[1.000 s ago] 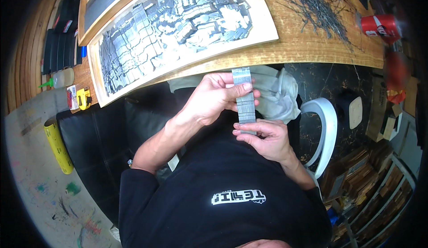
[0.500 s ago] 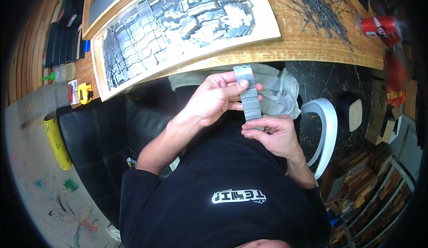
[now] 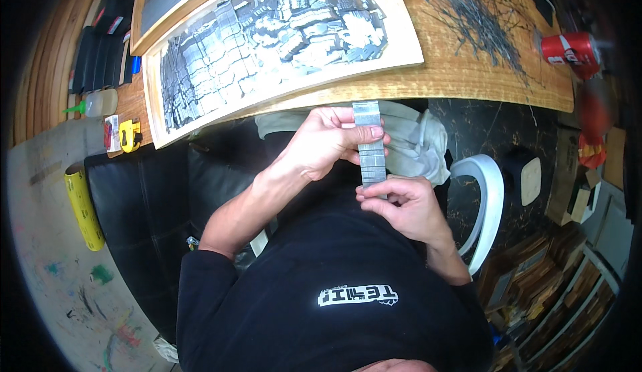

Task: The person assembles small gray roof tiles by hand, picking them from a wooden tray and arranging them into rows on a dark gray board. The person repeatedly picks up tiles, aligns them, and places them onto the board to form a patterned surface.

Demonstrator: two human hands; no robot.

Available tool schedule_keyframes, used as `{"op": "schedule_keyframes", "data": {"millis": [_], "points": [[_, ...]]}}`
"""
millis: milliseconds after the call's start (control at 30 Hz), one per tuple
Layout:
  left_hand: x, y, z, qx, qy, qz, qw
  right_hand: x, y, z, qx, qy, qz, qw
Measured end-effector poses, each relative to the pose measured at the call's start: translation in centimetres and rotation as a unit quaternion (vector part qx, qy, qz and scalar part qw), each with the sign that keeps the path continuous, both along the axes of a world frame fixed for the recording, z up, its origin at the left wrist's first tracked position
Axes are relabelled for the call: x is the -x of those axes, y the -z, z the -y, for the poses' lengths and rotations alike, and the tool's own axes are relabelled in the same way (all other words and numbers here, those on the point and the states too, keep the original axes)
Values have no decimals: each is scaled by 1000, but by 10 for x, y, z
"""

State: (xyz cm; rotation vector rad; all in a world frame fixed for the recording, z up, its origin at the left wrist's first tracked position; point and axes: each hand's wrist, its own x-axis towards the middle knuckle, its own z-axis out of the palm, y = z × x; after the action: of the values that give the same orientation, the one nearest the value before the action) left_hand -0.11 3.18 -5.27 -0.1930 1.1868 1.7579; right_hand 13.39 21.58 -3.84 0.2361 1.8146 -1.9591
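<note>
Between my hands is a narrow grey strip (image 3: 372,161), crossed by several dark lines as if made of small pieces in a row. My left hand (image 3: 328,141) is closed on its upper part, thumb lying across the front and fingers behind. At the lower end, my right hand (image 3: 404,205) pinches the strip between thumb and fingers. The strip stands nearly upright in front of the table edge. Beyond it on the table lies a light wooden tray (image 3: 267,94) filled with flat grey, black and white pieces.
Dark thin twigs (image 3: 478,24) and a red can (image 3: 570,52) are on the table's right. A yellow tape measure (image 3: 130,135) and a glue bottle (image 3: 100,104) sit at its left end. A white chair arm (image 3: 491,205) curves beside me; a pale cloth (image 3: 418,144) lies beyond my hands.
My left thumb has slid a little lower and lies flatter across the strip. The strip has turned slightly more upright, its lower end shifting left with my right hand.
</note>
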Motion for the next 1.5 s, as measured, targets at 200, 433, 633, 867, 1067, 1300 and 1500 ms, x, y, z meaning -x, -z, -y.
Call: {"op": "schedule_keyframes", "data": {"millis": [200, 433, 633, 867, 1067, 1300, 1500], "points": [[-19, -16, 2, 42, 1, -91, 995, 34, -3, -49, 222, 159, -192, 943], [-38, -22, -5, 4, -45, -98, 994, 51, -6, -38, 541, 133, -123, 822], [-40, -18, -2, 5, -38, -76, 996, 53, -7, -37, 553, 142, -108, 814], [-36, -21, -3, 25, 2, -103, 994, 53, -6, -41, 553, 137, -111, 814], [-38, -18, 0, 5, -3, -86, 996, 55, -10, -47, 545, 114, -126, 821], [-37, -21, -2, 18, 25, -95, 995, 58, -7, -43, 562, 96, -115, 814], [-35, -21, -1, 23, 53, -109, 992, 59, -3, -44, 572, 97, -106, 807]]}}
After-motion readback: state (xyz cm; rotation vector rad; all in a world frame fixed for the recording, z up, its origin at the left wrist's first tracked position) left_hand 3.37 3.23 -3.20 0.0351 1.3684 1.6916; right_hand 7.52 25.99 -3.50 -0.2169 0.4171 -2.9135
